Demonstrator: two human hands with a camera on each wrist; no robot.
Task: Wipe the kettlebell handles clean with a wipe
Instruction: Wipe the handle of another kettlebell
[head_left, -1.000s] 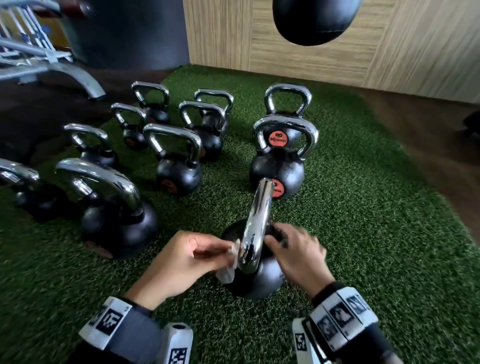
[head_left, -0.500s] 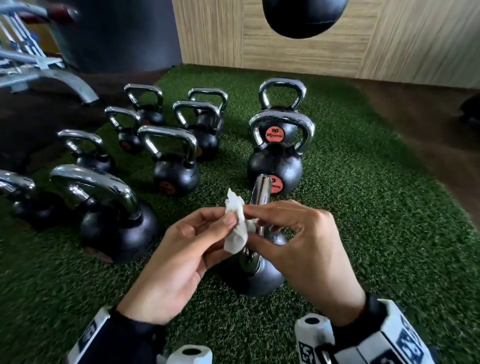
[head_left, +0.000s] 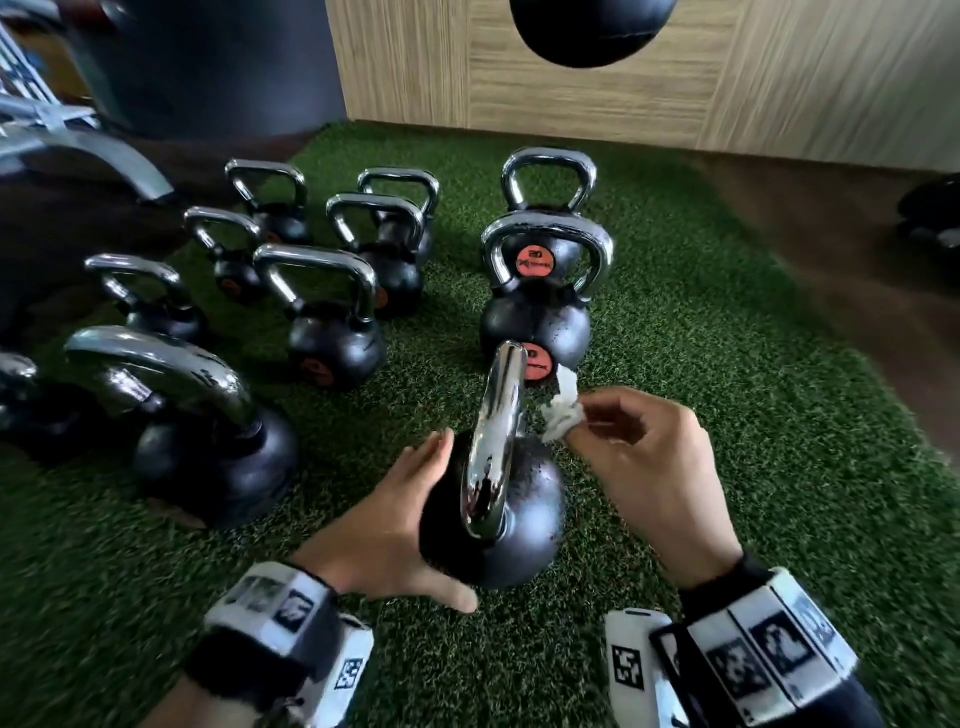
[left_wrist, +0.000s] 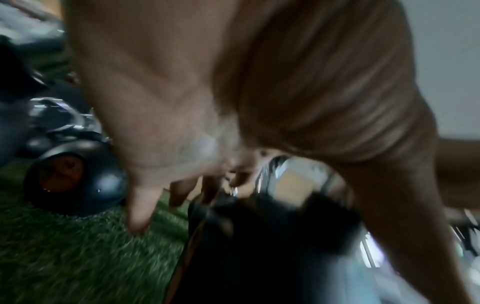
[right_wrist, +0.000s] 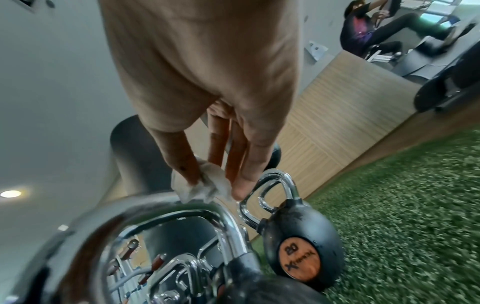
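A black kettlebell (head_left: 511, 530) with a chrome handle (head_left: 496, 431) stands on the green turf just in front of me, its handle edge-on to the head camera. My left hand (head_left: 410, 525) cups the left side of its ball with straight fingers. To the right of the handle, my right hand (head_left: 639, 457) pinches a crumpled white wipe (head_left: 561, 410) between thumb and fingertips. In the right wrist view the wipe (right_wrist: 202, 185) sits just above the top of the chrome handle (right_wrist: 166, 207). The left wrist view is blurred, showing the left hand's fingers (left_wrist: 140, 205) spread beside the dark ball (left_wrist: 259, 246).
Several more chrome-handled kettlebells stand on the turf: a large one (head_left: 192, 421) at left, a 20-marked pair (head_left: 540, 291) straight ahead. A wood-panel wall (head_left: 675, 67) runs behind, a black ball (head_left: 587, 31) hangs overhead. Another person (right_wrist: 369, 26) sits in the background.
The wipe has passed from my left hand to my right, which moved to the handle's right side. The left hand dropped onto the ball of the kettlebell.
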